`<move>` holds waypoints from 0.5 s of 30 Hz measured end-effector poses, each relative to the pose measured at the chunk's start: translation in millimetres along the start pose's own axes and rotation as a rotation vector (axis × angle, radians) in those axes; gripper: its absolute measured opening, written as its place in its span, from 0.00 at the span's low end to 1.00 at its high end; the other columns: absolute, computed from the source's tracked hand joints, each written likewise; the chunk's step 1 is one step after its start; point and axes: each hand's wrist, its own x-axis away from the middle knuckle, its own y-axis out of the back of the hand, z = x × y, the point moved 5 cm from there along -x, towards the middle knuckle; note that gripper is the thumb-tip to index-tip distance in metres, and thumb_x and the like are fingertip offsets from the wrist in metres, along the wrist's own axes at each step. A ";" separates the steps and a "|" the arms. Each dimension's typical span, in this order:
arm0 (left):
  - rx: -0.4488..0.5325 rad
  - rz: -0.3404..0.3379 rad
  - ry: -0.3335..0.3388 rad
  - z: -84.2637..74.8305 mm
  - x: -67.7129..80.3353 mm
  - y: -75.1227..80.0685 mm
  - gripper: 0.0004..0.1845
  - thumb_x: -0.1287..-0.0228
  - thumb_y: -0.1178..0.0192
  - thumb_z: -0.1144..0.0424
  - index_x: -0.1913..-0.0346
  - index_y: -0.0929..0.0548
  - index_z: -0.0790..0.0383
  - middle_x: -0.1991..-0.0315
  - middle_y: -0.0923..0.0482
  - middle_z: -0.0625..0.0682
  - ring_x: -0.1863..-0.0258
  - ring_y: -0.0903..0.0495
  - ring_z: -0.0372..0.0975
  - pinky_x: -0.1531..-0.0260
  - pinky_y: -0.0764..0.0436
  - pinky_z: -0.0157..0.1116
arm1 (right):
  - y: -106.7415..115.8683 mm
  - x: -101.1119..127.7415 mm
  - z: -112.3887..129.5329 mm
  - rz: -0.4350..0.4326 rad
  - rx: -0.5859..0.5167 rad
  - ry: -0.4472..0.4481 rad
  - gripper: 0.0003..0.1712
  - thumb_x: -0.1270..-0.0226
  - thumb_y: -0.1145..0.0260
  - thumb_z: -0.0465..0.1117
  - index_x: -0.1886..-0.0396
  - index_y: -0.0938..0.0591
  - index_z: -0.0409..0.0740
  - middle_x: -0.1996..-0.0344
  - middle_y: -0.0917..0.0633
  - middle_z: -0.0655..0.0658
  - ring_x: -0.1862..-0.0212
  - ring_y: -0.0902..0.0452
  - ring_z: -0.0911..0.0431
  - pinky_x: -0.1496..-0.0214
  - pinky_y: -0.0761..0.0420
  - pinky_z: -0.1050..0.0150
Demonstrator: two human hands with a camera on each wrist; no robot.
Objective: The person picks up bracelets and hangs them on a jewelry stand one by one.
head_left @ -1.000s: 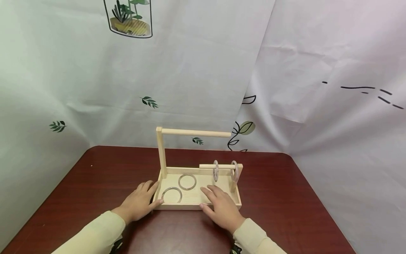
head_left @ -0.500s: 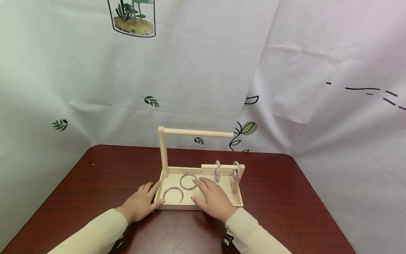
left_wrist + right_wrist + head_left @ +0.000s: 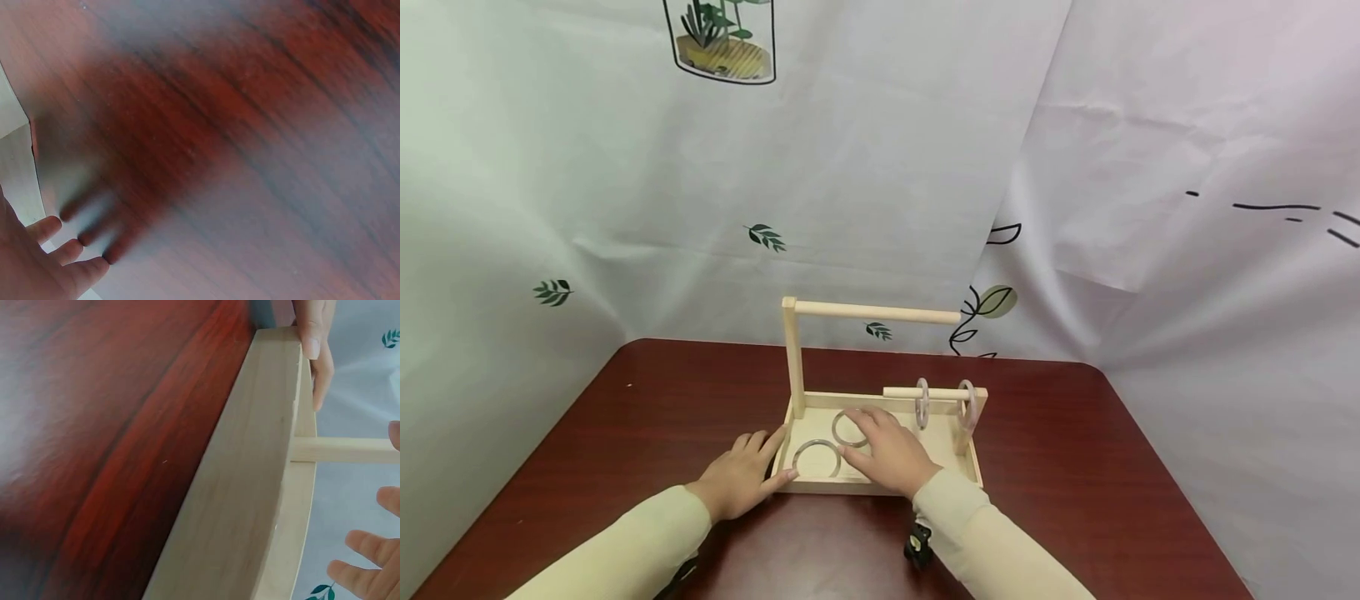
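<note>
A pale wooden tray (image 3: 972, 467) stands on the dark red table (image 3: 1060, 467). A tall post (image 3: 793, 358) at its left carries a long bar (image 3: 876, 313). A short dowel (image 3: 901, 392) at its right holds two hanging rings (image 3: 922, 403) (image 3: 967, 404). Two more rings lie flat in the tray, a near one (image 3: 817, 458) and a far one (image 3: 846, 428). My right hand (image 3: 880, 442) lies in the tray with straight fingers on the far ring. My left hand (image 3: 752, 467) rests against the tray's front left corner, its thumb (image 3: 310, 337) on the front wall (image 3: 244, 487).
White sheets with leaf prints hang close behind and beside the table (image 3: 250, 125). Bare red tabletop lies to the left and right of the tray. A small black strap piece (image 3: 917, 546) hangs under my right sleeve.
My right hand has slid left and away across the tray floor, from its right front part onto the far flat ring. The left hand has stayed at the corner.
</note>
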 end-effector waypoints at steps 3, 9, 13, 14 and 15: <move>-0.004 0.007 0.003 0.4 0.0 -0.1 0.42 0.32 0.53 0.35 0.26 0.41 0.61 0.41 0.32 0.64 0.41 0.33 0.59 0.52 0.25 0.55 | -2.3 -7.1 0.9 0.020 -0.015 -0.030 0.33 0.32 0.40 0.57 0.31 0.29 0.48 0.35 0.28 0.38 0.36 0.30 0.44 0.42 0.26 0.47; -0.003 0.019 0.011 -0.6 0.2 1.5 0.42 0.33 0.52 0.35 0.26 0.41 0.62 0.40 0.32 0.64 0.40 0.33 0.59 0.51 0.25 0.55 | -7.8 -20.4 0.2 0.055 -0.014 -0.049 0.34 0.33 0.40 0.59 0.32 0.29 0.49 0.37 0.26 0.40 0.36 0.30 0.46 0.40 0.28 0.49; -0.003 0.033 0.017 -0.5 -0.6 0.8 0.43 0.33 0.53 0.34 0.26 0.41 0.61 0.39 0.33 0.64 0.39 0.34 0.59 0.49 0.26 0.55 | -10.2 -27.6 -3.0 0.092 -0.028 -0.080 0.36 0.33 0.42 0.61 0.31 0.30 0.49 0.37 0.26 0.41 0.35 0.31 0.46 0.39 0.28 0.48; -0.006 0.035 0.017 -0.4 -0.8 0.5 0.43 0.33 0.53 0.34 0.26 0.41 0.61 0.39 0.33 0.64 0.39 0.34 0.59 0.49 0.26 0.55 | -10.2 -28.7 -3.3 0.104 -0.035 -0.090 0.36 0.33 0.42 0.61 0.31 0.30 0.49 0.36 0.27 0.41 0.34 0.32 0.45 0.39 0.29 0.48; -0.007 0.037 0.017 -0.2 -1.0 0.2 0.43 0.33 0.53 0.34 0.26 0.41 0.61 0.39 0.34 0.64 0.39 0.34 0.59 0.49 0.26 0.55 | -10.6 -29.8 -3.8 0.114 -0.044 -0.098 0.37 0.33 0.42 0.61 0.30 0.31 0.49 0.35 0.27 0.41 0.34 0.33 0.45 0.38 0.29 0.48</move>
